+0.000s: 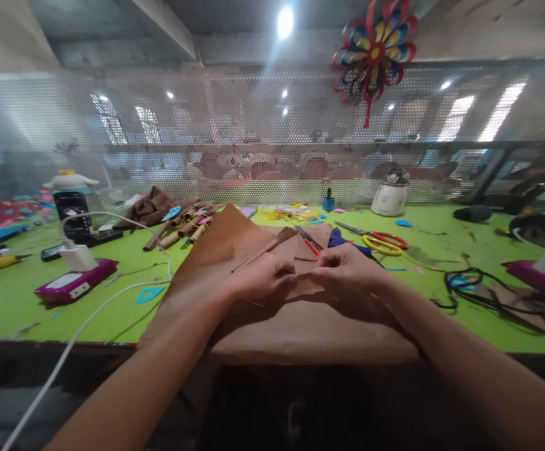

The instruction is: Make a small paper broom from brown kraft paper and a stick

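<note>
L hand [276,275] & R hand [341,266] close tog., fingertips pinched on opp. ends of thin pale strip [304,274]; material too small to tell. Strip is betw. the hands, above brown sheet [319,335], which covers the table's front edge & has a pointed corner at back.

Just beyond hands, on sheet: narrow brown piece [263,249] lying diag., red-handled tool [309,240], approx. centre. Dk blue item [336,239] right behind R hand, partly hidden. Scissors [378,241] w/ red + yellow handles a bit further R.

Further out on green table [423,275]: brown rolls [183,227] back L, blue bottle [328,203] & white jug [389,197] at back, black cord [477,288] on R, purple power strip [76,282] w/ white plug [79,255] on L. Red/yellow/blue pinwheel ornament [374,53] hangs up top, R of centre.
</note>
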Tool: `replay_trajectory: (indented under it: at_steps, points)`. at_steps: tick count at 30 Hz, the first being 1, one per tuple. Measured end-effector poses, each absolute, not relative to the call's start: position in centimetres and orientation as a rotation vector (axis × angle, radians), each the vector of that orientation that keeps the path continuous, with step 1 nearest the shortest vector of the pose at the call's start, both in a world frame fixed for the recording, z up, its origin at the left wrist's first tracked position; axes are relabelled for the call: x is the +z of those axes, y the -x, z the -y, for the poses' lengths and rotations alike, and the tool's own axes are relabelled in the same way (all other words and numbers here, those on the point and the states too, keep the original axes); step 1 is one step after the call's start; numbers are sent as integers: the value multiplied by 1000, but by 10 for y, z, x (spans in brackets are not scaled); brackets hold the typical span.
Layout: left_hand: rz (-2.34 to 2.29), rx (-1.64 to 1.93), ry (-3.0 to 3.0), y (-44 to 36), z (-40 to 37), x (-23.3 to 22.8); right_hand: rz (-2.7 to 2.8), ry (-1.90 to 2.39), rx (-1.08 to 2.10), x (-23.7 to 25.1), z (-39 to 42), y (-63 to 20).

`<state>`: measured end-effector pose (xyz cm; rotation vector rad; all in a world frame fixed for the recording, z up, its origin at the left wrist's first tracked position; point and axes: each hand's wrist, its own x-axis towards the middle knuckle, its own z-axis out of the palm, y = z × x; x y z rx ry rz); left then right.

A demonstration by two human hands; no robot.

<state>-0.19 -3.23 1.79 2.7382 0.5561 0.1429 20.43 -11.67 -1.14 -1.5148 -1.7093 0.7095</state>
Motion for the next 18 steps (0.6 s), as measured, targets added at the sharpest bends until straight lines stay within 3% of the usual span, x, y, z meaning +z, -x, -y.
replay_trajectory:
  at_steps: [11,18]
  points:
    - [-485,194,-2516,5,21,18,1624,1329,789,-7,114,-217]
    - [-340,298,-2131,6,24,17,1286,1049,884,-6,116,-222]
